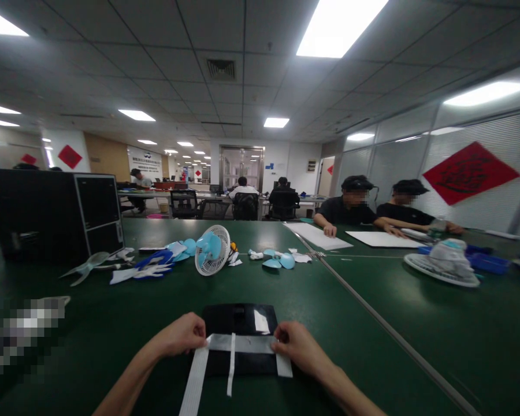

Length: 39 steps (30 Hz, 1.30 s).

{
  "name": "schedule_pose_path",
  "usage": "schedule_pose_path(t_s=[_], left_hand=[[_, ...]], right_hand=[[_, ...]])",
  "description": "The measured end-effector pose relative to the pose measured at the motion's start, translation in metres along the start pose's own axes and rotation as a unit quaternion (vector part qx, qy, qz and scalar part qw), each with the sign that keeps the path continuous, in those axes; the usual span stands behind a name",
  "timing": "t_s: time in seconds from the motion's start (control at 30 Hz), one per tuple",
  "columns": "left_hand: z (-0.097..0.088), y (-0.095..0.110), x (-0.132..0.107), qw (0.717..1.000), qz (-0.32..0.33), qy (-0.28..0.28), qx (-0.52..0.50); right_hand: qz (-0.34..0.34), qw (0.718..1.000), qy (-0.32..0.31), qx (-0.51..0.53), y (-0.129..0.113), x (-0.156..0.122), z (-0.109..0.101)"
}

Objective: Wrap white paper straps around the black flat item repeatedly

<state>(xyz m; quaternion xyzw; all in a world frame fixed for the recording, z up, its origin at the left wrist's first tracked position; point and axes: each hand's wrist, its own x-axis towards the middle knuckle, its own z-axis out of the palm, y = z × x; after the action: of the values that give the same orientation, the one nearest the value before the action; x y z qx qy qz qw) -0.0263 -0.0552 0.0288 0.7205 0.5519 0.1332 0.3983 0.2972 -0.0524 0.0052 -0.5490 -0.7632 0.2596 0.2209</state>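
A flat black panel (240, 319) lies on the green table (372, 370) close in front of me. Grey-white tape strips (242, 344) run across its near part, with ends hanging down over the front at the left, middle and right. My left hand (182, 334) is closed in a pinch on the left end of the crosswise strip. My right hand (295, 345) is closed on the right end of the same strip. Both hands rest at the panel's edges.
A small white fan with blue blades (212, 249) stands mid-table among blue fan parts (278, 261), gloves (144, 269) and a clear propeller (85, 267). A black computer case (54, 215) stands at left. Two people (351, 209) sit at right with white sheets; a fan grille (444, 266) lies there.
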Motion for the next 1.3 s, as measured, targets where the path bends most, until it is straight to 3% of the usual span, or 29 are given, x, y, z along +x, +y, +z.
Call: schedule_pose_path(t_s=[0.33,0.43,0.57,0.7,0.83,1.0,1.13,1.3], left_hand=[[-0.002,0.008,-0.005,0.997,0.002,0.027,0.068],[0.003,0.011,-0.005,0.993,0.065,0.032,0.091],[0.017,0.020,-0.004,0.979,0.181,0.009,0.096],[0.024,0.029,-0.004,0.973,0.201,-0.003,0.111],[0.025,0.030,-0.003,0.969,0.210,-0.001,0.127],[0.026,0.026,0.001,0.965,0.231,0.008,0.122],[0.028,0.024,0.003,0.965,0.235,0.014,0.116],[0.028,0.022,0.004,0.964,0.238,0.017,0.121]], right_hand=[[-0.002,0.999,0.026,-0.045,-0.013,-0.006,-0.003],[-0.012,0.996,0.044,-0.072,-0.015,-0.007,-0.002],[-0.019,0.997,0.020,-0.071,-0.017,-0.006,-0.003],[-0.022,0.996,0.017,-0.082,-0.019,-0.006,-0.006],[-0.122,0.985,0.053,-0.112,-0.032,-0.019,0.000],[-0.300,0.940,-0.016,-0.160,-0.053,-0.038,0.036],[-0.351,0.905,-0.011,-0.239,-0.057,-0.032,0.064],[-0.408,0.865,0.059,-0.285,-0.051,-0.021,0.076]])
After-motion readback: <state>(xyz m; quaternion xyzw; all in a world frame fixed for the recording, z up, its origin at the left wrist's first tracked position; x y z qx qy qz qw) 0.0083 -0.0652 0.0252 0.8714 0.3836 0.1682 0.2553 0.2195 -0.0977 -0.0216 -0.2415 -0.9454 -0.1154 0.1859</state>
